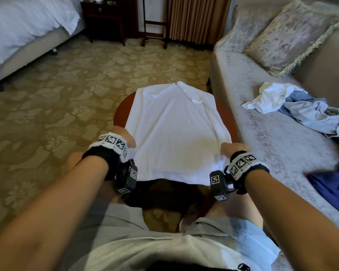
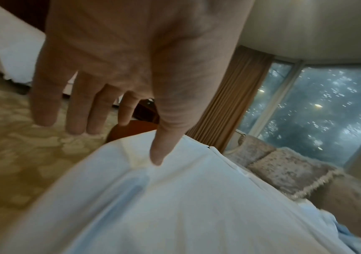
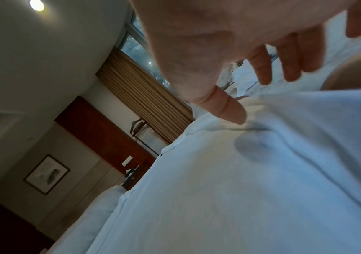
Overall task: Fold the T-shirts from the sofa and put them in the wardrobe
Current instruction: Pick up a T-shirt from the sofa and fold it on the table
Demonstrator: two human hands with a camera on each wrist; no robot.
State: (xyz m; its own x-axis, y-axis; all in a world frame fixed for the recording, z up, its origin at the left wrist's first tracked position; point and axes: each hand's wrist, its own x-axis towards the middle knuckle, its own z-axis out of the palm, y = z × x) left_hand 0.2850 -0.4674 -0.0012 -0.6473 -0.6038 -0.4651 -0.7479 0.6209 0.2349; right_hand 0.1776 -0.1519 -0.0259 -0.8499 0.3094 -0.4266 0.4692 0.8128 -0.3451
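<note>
Nearest the head camera: both forearms, each with a black wrist band carrying square markers. Left hand (image 1: 125, 136) and right hand (image 1: 230, 148) sit at opposite near corners of the white T-shirt (image 1: 172, 130), which lies spread on a round reddish-brown table (image 1: 123, 108), collar end away from the hands, hem hanging over the near edge.

Left wrist view: thumb (image 2: 164, 142) presses down onto the cloth; a dark shape shows through the fabric just under it, probably a finger beneath, so likely a pinch of the shirt's left edge. The other fingers (image 2: 75, 110) hang straight and spread, off the cloth, over the carpet.

Right wrist view: thumb (image 3: 225, 108) tip on the fabric, a dark shape under the cloth just beneath; cloth bunched there. Remaining fingers (image 3: 292, 56) loosely curved above the shirt, not touching.

Beyond the right hand: sofa (image 1: 278, 133) with a crumpled white garment (image 1: 270, 97) and a light blue one (image 1: 311, 112) touching it, a dark blue one (image 1: 331, 186) nearer, and a cushion (image 1: 294, 36) at the back
</note>
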